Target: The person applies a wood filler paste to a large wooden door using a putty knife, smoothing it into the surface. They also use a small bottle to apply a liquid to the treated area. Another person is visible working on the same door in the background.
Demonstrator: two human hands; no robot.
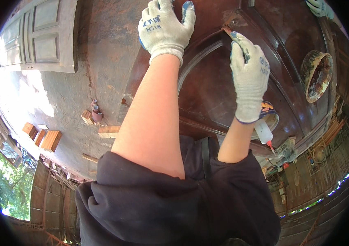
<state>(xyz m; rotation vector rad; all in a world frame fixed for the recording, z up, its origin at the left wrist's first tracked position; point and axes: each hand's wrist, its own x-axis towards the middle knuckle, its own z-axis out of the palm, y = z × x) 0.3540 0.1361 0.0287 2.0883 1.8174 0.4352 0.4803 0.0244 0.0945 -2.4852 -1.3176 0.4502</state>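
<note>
A dark brown, glossy wooden panel [207, 92] with raised curved moulding lies in front of me. My left hand [164, 33], in a white knitted glove with blue on the fingers, rests near its left edge, thumb spread and fingertips partly cut off by the top of the picture. My right hand [248, 67], gloved alike, is closed on what looks like a small brush [227, 29], its reddish-brown end reaching the moulding; the glove hides the rest. Beside my right wrist are an open can [272, 119] and a white squeeze bottle [263, 131] with a red tip.
A crusted, tilted bucket [317, 77] sits on the panel's right part. Another person's gloved hand [320, 8] shows at the top right. To the left are a pale panelled door [45, 37], wooden blocks [51, 140] and a small dark jar [96, 115] on the floor.
</note>
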